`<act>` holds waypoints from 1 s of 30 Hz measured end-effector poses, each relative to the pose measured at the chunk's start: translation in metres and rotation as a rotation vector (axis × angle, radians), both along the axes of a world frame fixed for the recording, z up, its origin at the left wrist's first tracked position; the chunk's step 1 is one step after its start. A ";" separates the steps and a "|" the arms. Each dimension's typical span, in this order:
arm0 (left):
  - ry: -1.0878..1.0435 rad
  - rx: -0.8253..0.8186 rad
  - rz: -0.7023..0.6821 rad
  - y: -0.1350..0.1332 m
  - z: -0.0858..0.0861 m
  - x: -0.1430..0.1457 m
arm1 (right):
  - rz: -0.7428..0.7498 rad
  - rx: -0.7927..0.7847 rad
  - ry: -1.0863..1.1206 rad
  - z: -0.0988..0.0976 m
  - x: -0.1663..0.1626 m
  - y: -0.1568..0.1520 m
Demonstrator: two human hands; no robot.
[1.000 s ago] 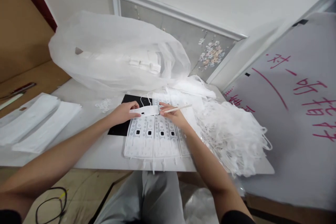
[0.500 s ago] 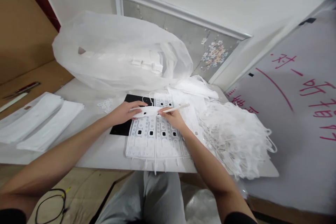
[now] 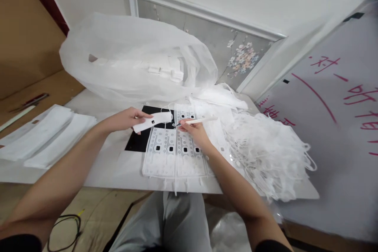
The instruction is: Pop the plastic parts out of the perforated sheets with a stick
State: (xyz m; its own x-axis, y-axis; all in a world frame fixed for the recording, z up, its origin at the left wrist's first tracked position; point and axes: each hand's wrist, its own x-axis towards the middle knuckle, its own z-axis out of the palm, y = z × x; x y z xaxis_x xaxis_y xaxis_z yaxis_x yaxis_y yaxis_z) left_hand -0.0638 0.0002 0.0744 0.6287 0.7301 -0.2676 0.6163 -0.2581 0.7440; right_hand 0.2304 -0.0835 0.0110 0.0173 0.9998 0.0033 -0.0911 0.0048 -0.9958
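Observation:
My left hand [image 3: 122, 119] is closed on a narrow white strip [image 3: 152, 121] with a small black square in it, held just above the black mat [image 3: 136, 141]. My right hand [image 3: 193, 132] pinches a thin white stick [image 3: 199, 120], its tip pointing left over a white punched sheet [image 3: 174, 149] with rows of holes and black squares. That sheet lies flat on the white table [image 3: 118, 169], partly over the mat. The strip and the stick tip are a little apart.
A big translucent plastic bag [image 3: 132, 59] bulges behind the sheet. A heap of white plastic trimmings [image 3: 265, 153] fills the right side. Folded white stacks [image 3: 47, 134] lie at left. A whiteboard with red writing [image 3: 336, 106] leans at right. A cable [image 3: 65, 228] lies on the floor.
My left hand has pulled the white strip away to the left, off the stick tip. My right hand has stayed over the sheet with the stick.

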 end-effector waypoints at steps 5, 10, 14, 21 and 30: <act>0.101 -0.115 0.208 0.010 -0.013 -0.009 | -0.093 -0.051 0.112 -0.009 0.014 0.010; 0.273 -0.217 0.136 0.002 -0.010 -0.012 | -0.067 -0.092 0.154 -0.008 0.019 0.012; 0.500 0.250 0.271 -0.002 -0.006 -0.012 | -0.080 -0.098 0.214 -0.006 0.020 0.015; 0.060 0.977 -0.081 -0.054 -0.028 0.076 | -0.087 -0.127 0.313 -0.003 0.019 0.015; -0.331 1.156 -0.777 -0.104 -0.041 0.205 | -0.066 -0.175 0.481 0.008 0.033 0.008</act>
